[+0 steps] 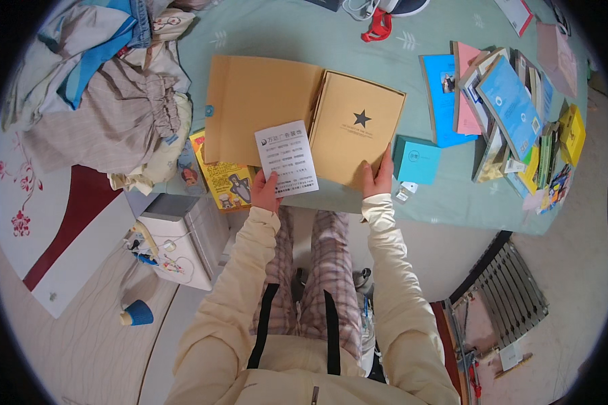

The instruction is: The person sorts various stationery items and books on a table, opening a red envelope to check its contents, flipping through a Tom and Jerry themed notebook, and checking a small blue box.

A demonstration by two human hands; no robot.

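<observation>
My left hand [266,191] pinches a white printed sheet or card [286,157] by its lower left corner, thumb on top. The sheet bears dark writing and overlaps the opened kraft-brown cover [263,106] of a box. In the box's right half sits a brown book or notebook [357,129] with a black star on its front. Thumb and fingers of my right hand [378,174] grip the lower right corner of this box. Just right of that hand are a turquoise box [416,159] and a small clear item with a white tag [405,192].
A yellow illustrated book [227,177] lies partly under the brown cover. Heaped clothes [111,101] cover the left side. Piled books and notebooks [509,109] occupy the right. A red strap [377,26] and white cable [357,9] lie at the far edge. A white cabinet [187,243] stands lower left.
</observation>
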